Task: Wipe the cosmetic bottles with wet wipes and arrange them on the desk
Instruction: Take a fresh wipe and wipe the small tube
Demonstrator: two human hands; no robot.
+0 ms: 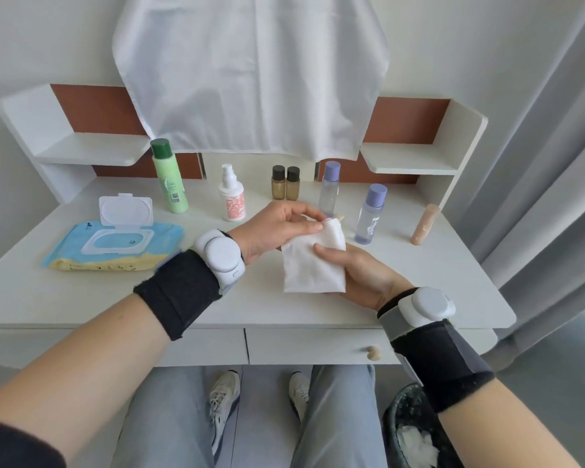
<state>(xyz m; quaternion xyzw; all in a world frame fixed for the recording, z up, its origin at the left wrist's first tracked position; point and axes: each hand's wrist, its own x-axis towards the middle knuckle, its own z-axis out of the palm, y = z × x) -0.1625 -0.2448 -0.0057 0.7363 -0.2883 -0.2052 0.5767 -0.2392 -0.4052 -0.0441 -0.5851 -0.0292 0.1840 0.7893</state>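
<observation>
Over the middle of the white desk (453, 282), both hands hold one white wet wipe (313, 268). My left hand (281, 228) pinches its upper corner, where a small beige tip (340, 217) peeks out; what it belongs to is hidden. My right hand (355, 275) supports the wipe from below, thumb on top. Along the back stand a green bottle (168, 177), a white spray bottle (232, 197), two small amber bottles (285, 183), two clear purple-capped bottles (330, 187) (372, 214) and a beige tube (425, 224).
A blue wet-wipe pack (112, 241) lies at the left with its lid flipped open. A white cloth (250, 72) hangs over the back of the desk between two side shelves. A dark bin (406, 410) holding used wipes stands on the floor at the lower right.
</observation>
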